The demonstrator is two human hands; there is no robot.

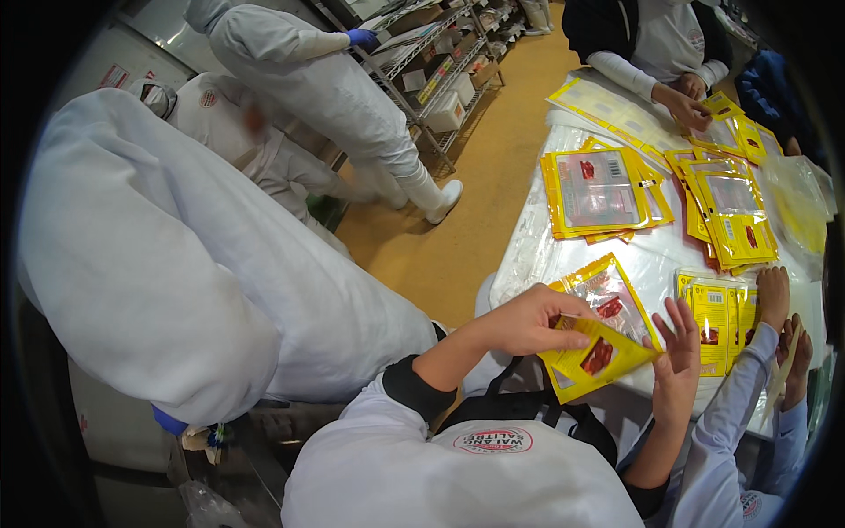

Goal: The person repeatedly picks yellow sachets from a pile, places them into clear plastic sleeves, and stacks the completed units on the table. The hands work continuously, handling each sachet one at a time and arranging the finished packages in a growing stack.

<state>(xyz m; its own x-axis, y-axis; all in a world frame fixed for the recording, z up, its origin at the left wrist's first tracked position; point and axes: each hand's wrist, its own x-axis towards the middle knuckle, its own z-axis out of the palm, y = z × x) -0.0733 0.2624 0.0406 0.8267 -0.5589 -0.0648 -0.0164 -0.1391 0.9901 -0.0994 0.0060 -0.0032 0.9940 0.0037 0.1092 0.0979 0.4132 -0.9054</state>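
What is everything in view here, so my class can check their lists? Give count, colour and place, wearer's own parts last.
Held package: at least one, yellow, above the near table edge
Flat packages: many, yellow with clear windows, piled on the table
Table: one, white, right
Plastic bag: at least one, clear, table's right side
Rack: one, metallic, top centre
Co-workers: at least five, mostly white clothing, left, top and right
Boots: at least two, white, on the floor
Floor: one, ochre, centre
Smock: one, white, lower centre
Left fingers: one set, bare, gripping the held package
Right fingers: one set, bare, spread at its right edge
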